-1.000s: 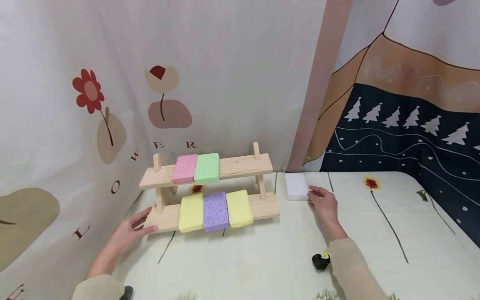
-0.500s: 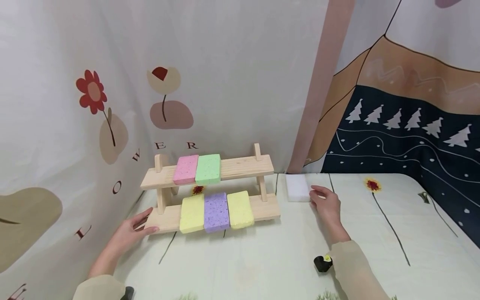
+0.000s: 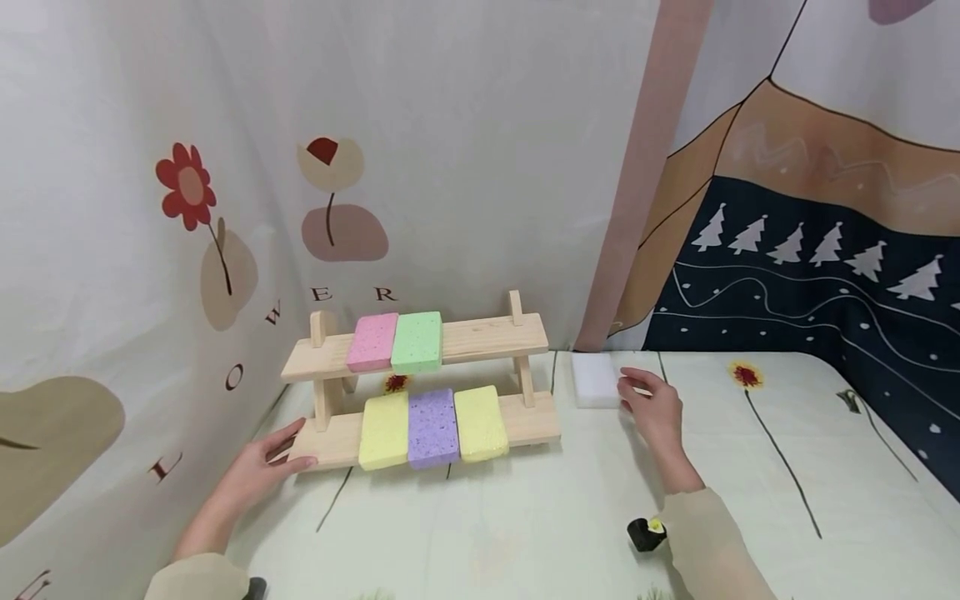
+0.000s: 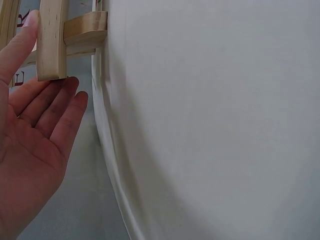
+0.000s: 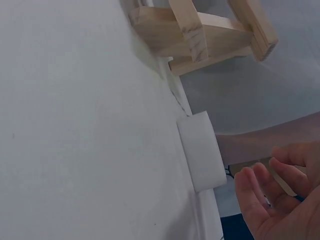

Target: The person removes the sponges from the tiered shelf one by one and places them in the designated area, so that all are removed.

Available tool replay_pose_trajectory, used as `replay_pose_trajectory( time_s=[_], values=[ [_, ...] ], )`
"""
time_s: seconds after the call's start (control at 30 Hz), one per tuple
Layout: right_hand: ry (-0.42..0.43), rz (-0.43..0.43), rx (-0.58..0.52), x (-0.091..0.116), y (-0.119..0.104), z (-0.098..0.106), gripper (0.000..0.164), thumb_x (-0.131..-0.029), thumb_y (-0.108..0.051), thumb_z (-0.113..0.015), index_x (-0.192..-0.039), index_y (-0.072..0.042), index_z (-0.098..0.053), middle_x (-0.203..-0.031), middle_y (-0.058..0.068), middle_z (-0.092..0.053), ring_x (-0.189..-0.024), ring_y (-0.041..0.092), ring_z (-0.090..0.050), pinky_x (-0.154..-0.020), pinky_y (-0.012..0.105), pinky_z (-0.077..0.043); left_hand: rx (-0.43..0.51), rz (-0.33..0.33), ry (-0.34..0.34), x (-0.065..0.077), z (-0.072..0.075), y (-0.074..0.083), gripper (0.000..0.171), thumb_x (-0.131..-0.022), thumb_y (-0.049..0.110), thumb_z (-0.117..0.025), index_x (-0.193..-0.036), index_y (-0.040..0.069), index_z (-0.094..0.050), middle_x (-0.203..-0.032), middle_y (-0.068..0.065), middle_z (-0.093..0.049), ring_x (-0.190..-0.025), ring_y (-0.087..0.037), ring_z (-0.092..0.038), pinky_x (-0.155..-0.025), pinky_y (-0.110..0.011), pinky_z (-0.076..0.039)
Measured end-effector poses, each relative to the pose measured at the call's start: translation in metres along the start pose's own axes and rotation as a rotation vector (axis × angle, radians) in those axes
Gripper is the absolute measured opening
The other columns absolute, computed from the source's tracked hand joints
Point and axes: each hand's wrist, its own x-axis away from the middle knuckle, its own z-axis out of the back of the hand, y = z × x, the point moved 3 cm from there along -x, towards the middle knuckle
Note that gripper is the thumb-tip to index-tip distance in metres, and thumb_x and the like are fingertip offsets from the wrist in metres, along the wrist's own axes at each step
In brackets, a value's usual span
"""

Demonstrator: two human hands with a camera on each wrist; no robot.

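Observation:
A two-tier wooden shelf rack (image 3: 491,337) stands on the cloth-covered surface. Its upper board carries a pink sponge (image 3: 372,342) and a green sponge (image 3: 417,342). On the lower board lie a yellow sponge (image 3: 385,429), a purple sponge (image 3: 432,427) and another yellow sponge (image 3: 482,423), side by side. My left hand (image 3: 255,475) holds the lower board's left end between thumb and fingers. Right of the rack lies a plain white foam block (image 3: 594,380). My right hand (image 3: 654,417) is beside its right edge, fingers loosely bent and holding nothing; the right wrist view shows a gap between them.
A small black object (image 3: 645,533) with a yellow mark is by the right sleeve. Printed curtain (image 3: 480,167) hangs close behind the rack and along the left side. Dark cloth with white trees (image 3: 795,275) hangs at the right.
My right hand has drawn very slightly rightward from the white foam block's edge. The left hand, rack and sponges keep their places; the head view has shifted a little.

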Motion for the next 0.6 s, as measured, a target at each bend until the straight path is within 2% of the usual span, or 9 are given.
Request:
replay_pose_trajectory(
  time_s=[0.1,0.2,0.43,0.6],
  values=[
    [-0.015,0.011,-0.03,0.002,-0.003,-0.002,0.035,-0.099,-0.012,-0.06,-0.133,-0.002,-0.062,-0.128,0.024,-0.065,-0.077,-0.01,-0.061,-0.075,0.009,-0.057,0.003,-0.001,-0.003,0.0,0.0,0.0,0.083,-0.092,0.032,-0.072,-0.153,-0.005,-0.03,-0.155,-0.032,-0.031,-0.134,-0.053,-0.044,-0.107,-0.055,-0.044],
    [-0.031,0.023,-0.062,0.004,-0.004,-0.005,0.035,-0.099,-0.011,-0.061,-0.132,0.0,-0.062,-0.126,0.024,-0.066,-0.073,-0.015,-0.059,-0.074,0.009,-0.056,0.006,0.018,-0.011,0.002,0.0,0.0,0.085,-0.092,0.035,-0.072,-0.154,-0.003,-0.03,-0.156,-0.031,-0.029,-0.135,-0.052,-0.044,-0.108,-0.055,-0.043],
    [-0.07,0.045,-0.113,0.012,-0.012,-0.016,0.034,-0.099,-0.01,-0.061,-0.131,0.0,-0.063,-0.124,0.024,-0.067,-0.076,-0.012,-0.063,-0.078,0.013,-0.058,0.015,0.041,-0.022,0.002,-0.001,-0.001,0.087,-0.091,0.038,-0.072,-0.155,-0.001,-0.028,-0.157,-0.031,-0.028,-0.137,-0.051,-0.043,-0.108,-0.054,-0.043],
    [-0.091,0.052,-0.128,0.014,-0.025,-0.027,0.033,-0.099,-0.01,-0.061,-0.131,-0.002,-0.063,-0.125,0.024,-0.067,-0.083,-0.002,-0.068,-0.081,0.016,-0.059,0.031,0.038,-0.024,0.001,0.001,0.001,0.087,-0.092,0.038,-0.072,-0.156,-0.001,-0.027,-0.158,-0.03,-0.027,-0.137,-0.051,-0.043,-0.108,-0.054,-0.043]
  ],
)
